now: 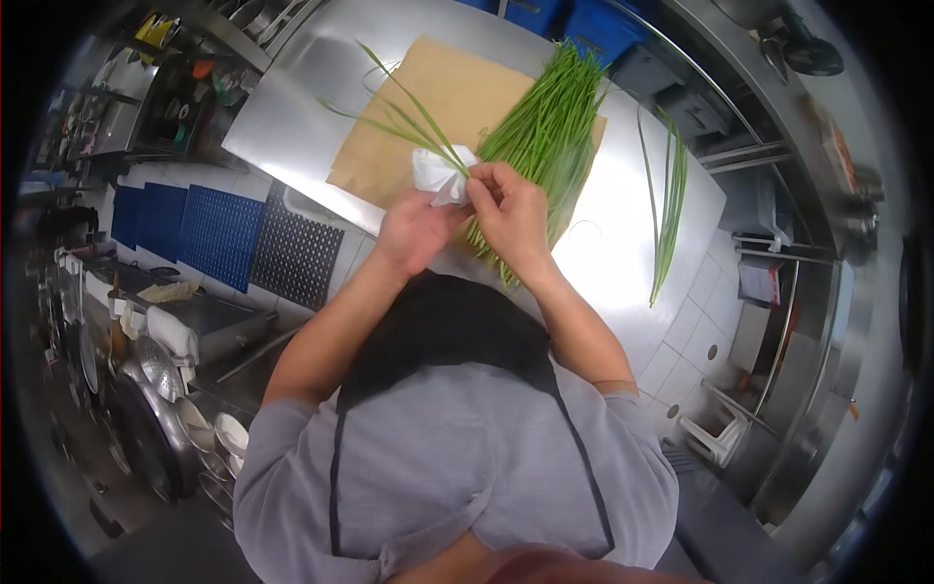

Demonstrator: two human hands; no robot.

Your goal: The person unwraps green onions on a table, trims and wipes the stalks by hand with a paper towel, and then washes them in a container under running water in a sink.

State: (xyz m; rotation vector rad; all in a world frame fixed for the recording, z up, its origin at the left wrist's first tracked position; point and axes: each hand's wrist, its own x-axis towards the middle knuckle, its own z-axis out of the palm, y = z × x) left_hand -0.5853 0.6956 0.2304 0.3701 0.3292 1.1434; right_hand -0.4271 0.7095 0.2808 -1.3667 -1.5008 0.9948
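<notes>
My left hand (416,232) is closed on a crumpled white paper towel (433,172), which wraps around a few long green chives (418,125). My right hand (513,216) pinches the lower end of those chives beside the towel, its thumb and forefinger together. The loose leaf tips fan out up and to the left over a sheet of brown paper (389,161). Close to my right hand, a thick bunch of chives (550,122) lies across the paper, its ends pointing toward me.
The steel table (292,107) stands in front of me. A few separate chive leaves (666,209) lie at its right side. Blue bins (593,34) sit past the far edge. Blue perforated mats (219,224) are on the left, with pans (141,433) and ladles lower left.
</notes>
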